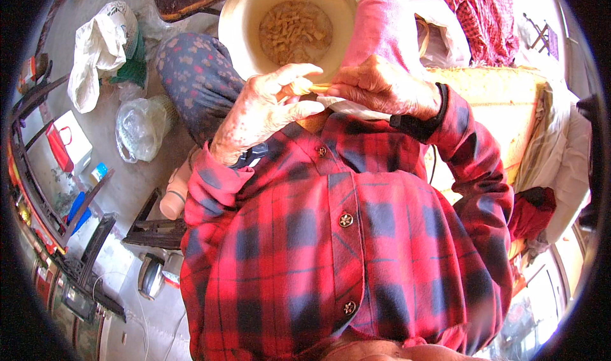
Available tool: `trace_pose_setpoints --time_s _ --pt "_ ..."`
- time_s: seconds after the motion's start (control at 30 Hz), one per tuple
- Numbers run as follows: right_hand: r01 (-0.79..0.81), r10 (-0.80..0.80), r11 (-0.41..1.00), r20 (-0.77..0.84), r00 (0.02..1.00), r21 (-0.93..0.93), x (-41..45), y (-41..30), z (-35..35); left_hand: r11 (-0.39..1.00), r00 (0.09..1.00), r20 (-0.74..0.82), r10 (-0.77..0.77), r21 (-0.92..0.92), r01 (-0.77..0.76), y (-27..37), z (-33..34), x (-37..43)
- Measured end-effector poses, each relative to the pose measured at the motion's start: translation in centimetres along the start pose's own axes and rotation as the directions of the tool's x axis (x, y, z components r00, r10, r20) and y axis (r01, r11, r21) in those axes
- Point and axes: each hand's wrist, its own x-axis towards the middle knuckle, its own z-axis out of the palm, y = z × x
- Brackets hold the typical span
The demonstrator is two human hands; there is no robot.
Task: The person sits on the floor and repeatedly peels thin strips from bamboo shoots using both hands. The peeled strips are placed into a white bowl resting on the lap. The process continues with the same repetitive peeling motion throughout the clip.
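Note:
Between my hands is a small pale yellow strip of food (pixel 319 88), pinched at its ends just below the rim of a deep cream-coloured pot. My left hand (pixel 271 104) holds its left end, with a pale clump by the fingers; the thumb and index finger stretch to the right. My right hand (pixel 382 88) grips the right end between thumb and bent fingers. The pot (pixel 238 31) holds cut yellowish pieces (pixel 296 32) in a round patch at its bottom. A pink cloth (pixel 382 31) lies to the right of the pot, behind my right hand.
A dark wooden tabletop edge (pixel 191 0) overlaps the pot's upper left. Plastic bags (pixel 143 127) lie on the floor at left, near a dark wooden stool (pixel 155 232). An open white plastic bag (pixel 451 31) and a yellow padded surface (pixel 496 93) are at right. An electric kettle (pixel 151 276) stands lower left.

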Motion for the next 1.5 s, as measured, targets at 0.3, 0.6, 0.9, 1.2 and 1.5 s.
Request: trace_pose_setpoints --time_s 0.3,0.6,0.9,1.2,1.5 --pt "-0.041 0.045 0.998 0.075 0.996 -0.051 -1.2 -1.8 -0.7 0.977 0.980 -0.044 0.196 0.093 -0.191 0.3 0.8 -0.4" --pt "0.174 -0.171 0.984 0.068 0.983 -0.045 -0.4 -2.7 0.9 0.977 0.986 -0.108 0.128 0.187 -0.107 2.8 -1.4 -4.2" --pt "0.107 -0.077 0.971 0.146 0.986 -0.214 2.2 -3.5 0.2 0.995 0.959 -0.279 0.047 0.097 -0.020 2.5 -3.0 -5.2" --pt "-0.083 -0.040 0.921 -0.304 0.952 -0.381 0.6 0.6 -1.3 0.988 0.818 -0.555 0.148 0.124 -0.095 0.7 -4.2 -4.5" --pt "-0.397 0.503 0.840 -0.254 0.826 0.371 -0.3 -2.3 1.8 0.703 0.597 -0.464 0.654 0.665 -0.253 0.4 1.0 -1.9"
